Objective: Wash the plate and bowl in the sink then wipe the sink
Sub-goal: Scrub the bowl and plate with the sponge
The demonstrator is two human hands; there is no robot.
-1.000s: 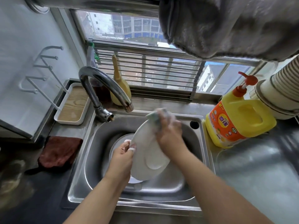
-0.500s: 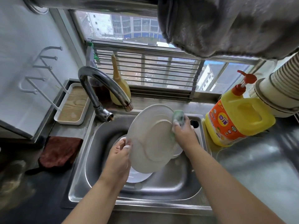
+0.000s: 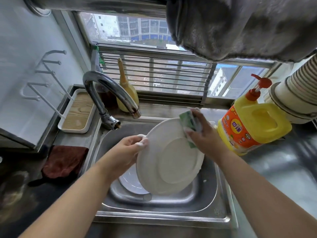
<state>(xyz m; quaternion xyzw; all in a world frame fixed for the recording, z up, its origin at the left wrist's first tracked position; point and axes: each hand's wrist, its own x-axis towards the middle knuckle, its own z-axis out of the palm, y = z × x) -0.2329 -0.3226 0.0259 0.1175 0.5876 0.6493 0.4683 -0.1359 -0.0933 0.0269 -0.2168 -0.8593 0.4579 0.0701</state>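
Head: plate [image 3: 173, 162] rim between left fingers [image 3: 143, 143].

Bare forearms, soap-flecked fingers [image 3: 143, 142]

bright daylight through the window [image 3: 154, 31]; wide-angle bending at edges, slight blur on the counter [image 3: 283, 169].

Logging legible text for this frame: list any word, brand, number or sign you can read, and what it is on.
Large stylised characters on the orange label of the yellow detergent bottle: a brand mark, too distorted to read with confidence.
Small print and icons lower on the same label: too small and blurred to read.
Stamped mark on the front right rim of the sink: too small to read.
Plate, sponge, faucet: no text visible.
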